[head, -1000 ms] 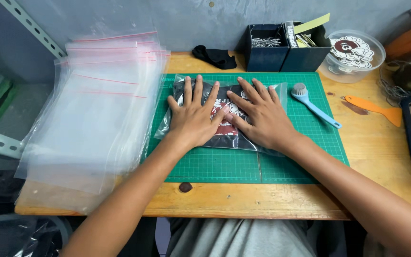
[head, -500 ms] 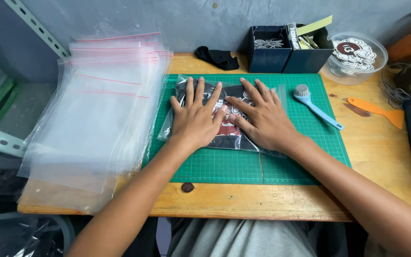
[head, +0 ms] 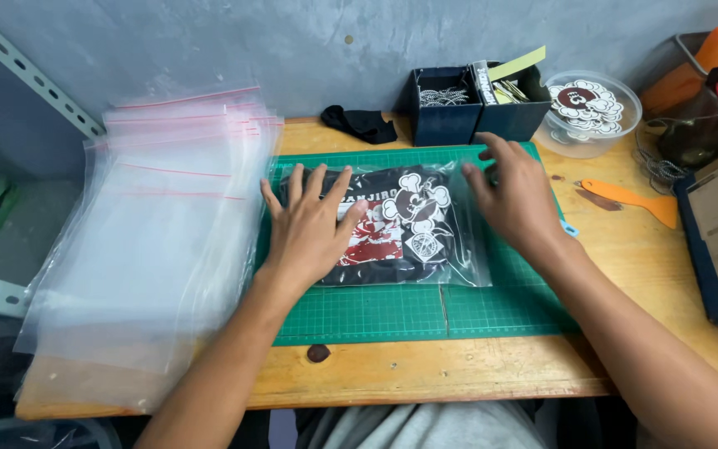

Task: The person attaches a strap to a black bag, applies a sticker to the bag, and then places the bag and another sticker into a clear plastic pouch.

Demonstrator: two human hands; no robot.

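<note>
Left hand [head: 313,229] flat, fingers spread, on bagged black garment [head: 396,224]; right hand [head: 517,199] released at bag's right edge.

bagged shirt [head: 413,224] on mat [head: 492,308] | bag stack [head: 159,241] left | boxes [head: 475,104] behind

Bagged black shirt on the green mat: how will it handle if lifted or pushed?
The bagged shirt is probably floppy: folded cloth in thin clear film, so it would sag from one edge. The glossy film likely slides easily on the cutting mat. It looks light and not fragile; the left hand lies flat on it.
</note>
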